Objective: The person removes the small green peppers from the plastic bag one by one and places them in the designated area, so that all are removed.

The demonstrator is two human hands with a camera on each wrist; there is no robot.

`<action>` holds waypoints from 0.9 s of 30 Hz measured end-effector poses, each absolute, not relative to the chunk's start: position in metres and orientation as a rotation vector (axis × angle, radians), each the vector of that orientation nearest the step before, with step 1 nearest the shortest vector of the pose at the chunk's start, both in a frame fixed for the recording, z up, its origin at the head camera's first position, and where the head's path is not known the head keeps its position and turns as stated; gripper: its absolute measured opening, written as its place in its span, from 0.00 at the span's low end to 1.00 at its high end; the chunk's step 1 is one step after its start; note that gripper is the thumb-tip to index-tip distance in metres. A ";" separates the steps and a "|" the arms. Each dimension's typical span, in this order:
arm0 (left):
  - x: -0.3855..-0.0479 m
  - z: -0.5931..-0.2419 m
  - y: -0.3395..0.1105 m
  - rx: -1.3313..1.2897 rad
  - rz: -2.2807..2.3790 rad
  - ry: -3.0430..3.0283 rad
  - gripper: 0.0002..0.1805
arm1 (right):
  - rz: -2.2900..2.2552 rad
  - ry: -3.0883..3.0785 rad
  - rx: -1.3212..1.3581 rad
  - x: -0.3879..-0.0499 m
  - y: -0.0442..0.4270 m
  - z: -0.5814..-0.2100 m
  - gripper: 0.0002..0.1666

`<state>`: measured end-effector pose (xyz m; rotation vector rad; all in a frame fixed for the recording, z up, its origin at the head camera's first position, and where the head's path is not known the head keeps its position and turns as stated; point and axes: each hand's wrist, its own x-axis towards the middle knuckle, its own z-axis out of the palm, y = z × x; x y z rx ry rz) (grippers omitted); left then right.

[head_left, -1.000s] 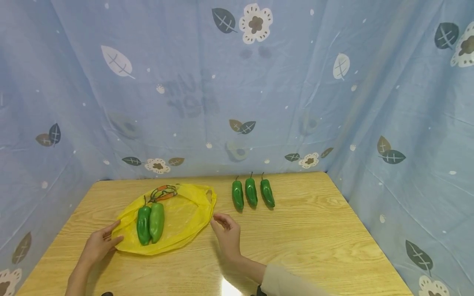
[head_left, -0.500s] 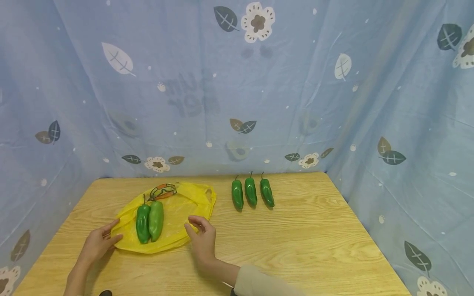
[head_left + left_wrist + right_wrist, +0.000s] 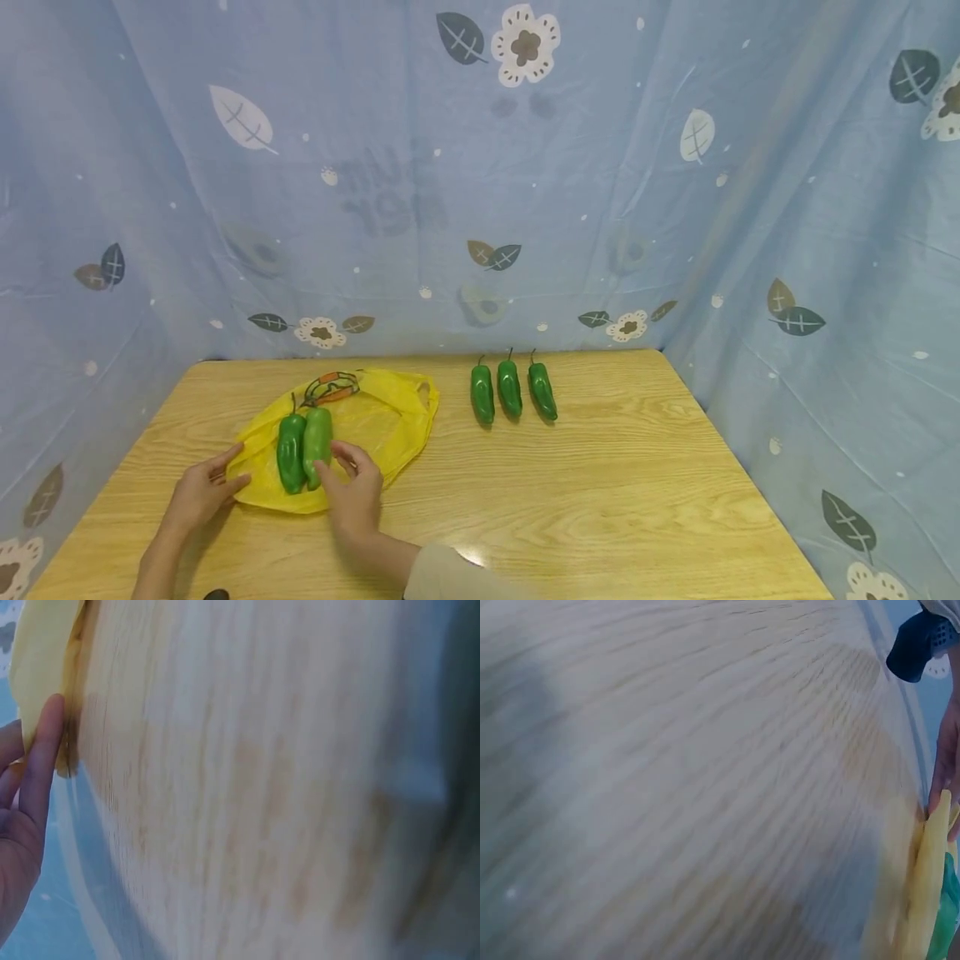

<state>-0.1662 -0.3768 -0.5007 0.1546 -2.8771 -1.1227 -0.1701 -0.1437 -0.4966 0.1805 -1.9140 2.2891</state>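
A thin yellow plastic bag (image 3: 375,425) lies spread on the left part of the table. Two long green peppers rest on it side by side: a dark green pepper (image 3: 290,454) and, to its right, a light green pepper (image 3: 318,433). My left hand (image 3: 198,493) grips the bag's left edge between thumb and fingers; the left wrist view shows its fingers (image 3: 45,750) at the yellow edge. My right hand (image 3: 356,492) reaches over the bag's near edge, thumb and fingers parted at the light green pepper's lower end. Whether they touch it is hard to tell.
Three dark green peppers (image 3: 509,393) stand in a row at the table's back, right of the bag. The wooden table (image 3: 615,475) ends at a blue patterned curtain (image 3: 420,167) behind and on both sides. A small dark object (image 3: 217,594) shows at the front left.
My right hand has moved left from beside the bag's right edge, across its near part, to the light green pepper. My left hand stays at the bag's left edge.
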 end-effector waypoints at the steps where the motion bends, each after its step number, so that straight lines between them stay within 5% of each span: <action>1: -0.166 -0.501 -0.377 0.156 -1.128 -2.875 0.35 | 2.270 -1.923 0.171 -0.170 -0.148 -0.498 0.17; 27: -0.165 -0.498 -0.370 0.211 -1.216 -2.849 0.33 | 1.785 -2.125 0.067 -0.188 -0.192 -0.520 0.31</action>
